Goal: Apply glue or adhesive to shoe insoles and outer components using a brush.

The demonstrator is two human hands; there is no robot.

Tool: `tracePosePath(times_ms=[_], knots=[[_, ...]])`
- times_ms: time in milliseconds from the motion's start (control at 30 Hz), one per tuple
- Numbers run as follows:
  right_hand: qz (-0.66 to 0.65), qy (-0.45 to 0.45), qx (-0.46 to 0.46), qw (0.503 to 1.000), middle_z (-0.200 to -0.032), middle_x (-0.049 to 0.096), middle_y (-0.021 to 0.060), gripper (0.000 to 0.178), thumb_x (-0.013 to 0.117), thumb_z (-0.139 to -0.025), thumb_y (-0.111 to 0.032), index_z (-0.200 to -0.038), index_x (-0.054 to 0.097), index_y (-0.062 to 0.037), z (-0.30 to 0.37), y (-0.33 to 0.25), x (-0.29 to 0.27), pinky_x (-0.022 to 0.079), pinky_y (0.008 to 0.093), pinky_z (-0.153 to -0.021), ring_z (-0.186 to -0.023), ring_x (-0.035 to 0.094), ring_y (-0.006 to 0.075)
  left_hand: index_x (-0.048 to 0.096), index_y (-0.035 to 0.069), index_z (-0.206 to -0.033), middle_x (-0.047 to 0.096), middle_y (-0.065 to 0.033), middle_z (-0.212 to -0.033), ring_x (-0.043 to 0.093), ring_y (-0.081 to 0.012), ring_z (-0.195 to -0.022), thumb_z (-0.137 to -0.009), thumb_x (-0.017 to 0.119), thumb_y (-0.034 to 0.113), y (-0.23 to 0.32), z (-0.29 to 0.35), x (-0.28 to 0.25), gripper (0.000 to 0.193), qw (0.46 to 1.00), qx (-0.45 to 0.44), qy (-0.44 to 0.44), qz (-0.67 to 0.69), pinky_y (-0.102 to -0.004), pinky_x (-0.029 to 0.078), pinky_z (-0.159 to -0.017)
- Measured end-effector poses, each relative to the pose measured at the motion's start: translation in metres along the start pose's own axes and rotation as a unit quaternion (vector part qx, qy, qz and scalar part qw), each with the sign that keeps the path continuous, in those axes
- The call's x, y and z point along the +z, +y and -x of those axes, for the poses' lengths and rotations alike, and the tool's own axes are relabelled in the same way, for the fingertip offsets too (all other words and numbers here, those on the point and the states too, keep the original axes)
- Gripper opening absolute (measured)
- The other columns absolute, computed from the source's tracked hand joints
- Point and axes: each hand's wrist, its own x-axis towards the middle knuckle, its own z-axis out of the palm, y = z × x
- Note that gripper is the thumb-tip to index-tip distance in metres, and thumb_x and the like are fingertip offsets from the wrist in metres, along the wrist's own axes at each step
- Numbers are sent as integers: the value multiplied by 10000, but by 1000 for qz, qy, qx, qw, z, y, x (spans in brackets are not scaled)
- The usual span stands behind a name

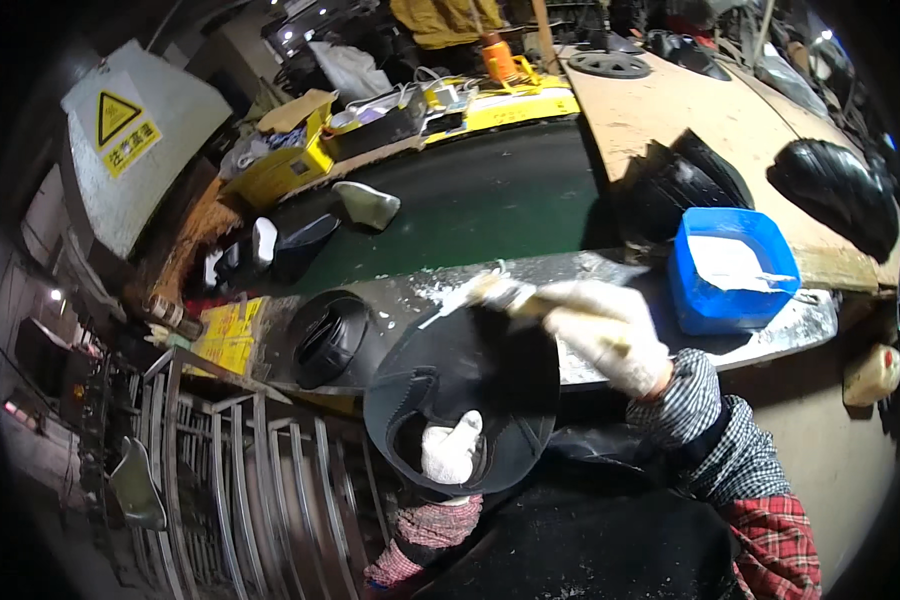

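Observation:
A large black round piece of sheet material (pixel 400 400), hollow with an inner opening, is in front of me below the bench edge. My left hand (pixel 452 450), in a white glove, reaches over its near rim and grips it at the opening, thumb up. Above its far side, my gloved right hand (pixel 610 335) is closed around a brush-like tool (pixel 500 294), partly blurred. The tool's tip is over a white smear (pixel 445 297) on the bench. To the right of that hand stands a blue tub (pixel 735 318) holding white material.
A green belt (pixel 460 215) runs behind the bench, bearing a pale boot-shaped piece (pixel 367 205). A black round part (pixel 330 338) is at left. Black ribbed pieces (pixel 680 185) lie on a wooden board (pixel 690 115). A metal rack (pixel 245 465) stands lower left, near a yellow box (pixel 300 165).

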Motion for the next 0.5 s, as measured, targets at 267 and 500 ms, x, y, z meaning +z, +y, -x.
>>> tracePosePath(times_ms=[267, 500], knots=[[-139, 126, 260, 947, -877, 707, 87, 217, 606, -937, -111, -1038, 679, 67, 25, 6, 1, 509, 237, -677, -752, 622, 86, 516, -38, -1317, 609, -121, -1236, 577, -215, -1146, -930, 454, -58, -4, -17, -11, 393, 850, -245, 28, 466, -309, 457, -985], [63, -263, -124, 955, -663, 585, 69, 414, 591, -902, -307, -1198, 605, -17, -48, -59, 77, 503, 350, -532, -553, 593, 236, 623, 19, -1170, 645, -22, -896, 596, -137, -773, -957, 581, 111, -33, -30, 1, 236, 981, -123, -115, 92, -273, 470, -687]])
